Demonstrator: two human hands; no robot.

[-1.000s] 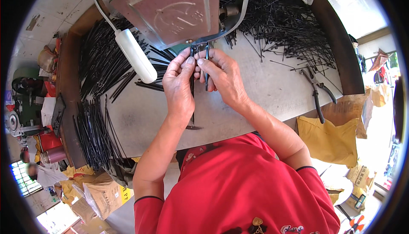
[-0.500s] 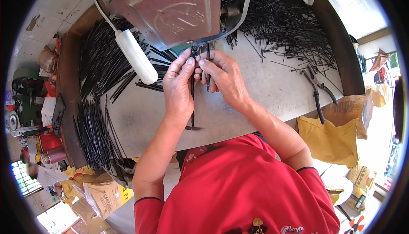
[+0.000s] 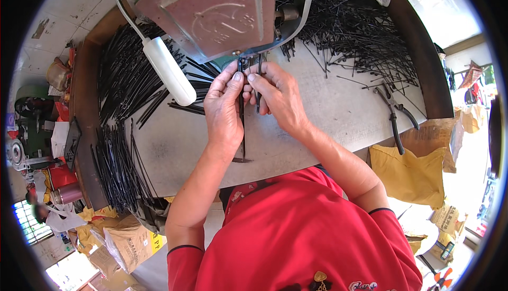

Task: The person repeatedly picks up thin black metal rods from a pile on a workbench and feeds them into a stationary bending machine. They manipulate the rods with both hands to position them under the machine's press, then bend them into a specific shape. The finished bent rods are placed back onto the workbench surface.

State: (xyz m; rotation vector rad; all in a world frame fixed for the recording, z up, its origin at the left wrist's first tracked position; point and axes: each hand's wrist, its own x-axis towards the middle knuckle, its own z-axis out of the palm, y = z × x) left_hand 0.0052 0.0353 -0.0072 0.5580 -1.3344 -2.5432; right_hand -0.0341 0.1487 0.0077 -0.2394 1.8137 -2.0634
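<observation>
Under the front of a reddish machine head [image 3: 214,18], my two hands are close together. My left hand [image 3: 226,100] pinches a long thin black rod [image 3: 243,124] between thumb and fingers; its upper end is at the machine, and its lower end points toward me. A second black rod [image 3: 258,104] hangs in my right hand [image 3: 278,92], whose thumb and fingers close near its upper part. The rods' tops nearly meet below the machine, where small parts are too fine to make out.
Bundles of black rods [image 3: 124,79] lie to the left, with another bunch [image 3: 119,169] nearer me. A tangle of thin black rods [image 3: 360,42] covers the far right. Pliers [image 3: 394,113] rest at the right edge. A white lamp [image 3: 169,71] hangs left of my hands.
My left hand and its rod have shifted slightly to the right, the rod's lower end with them. My right hand has barely moved.
</observation>
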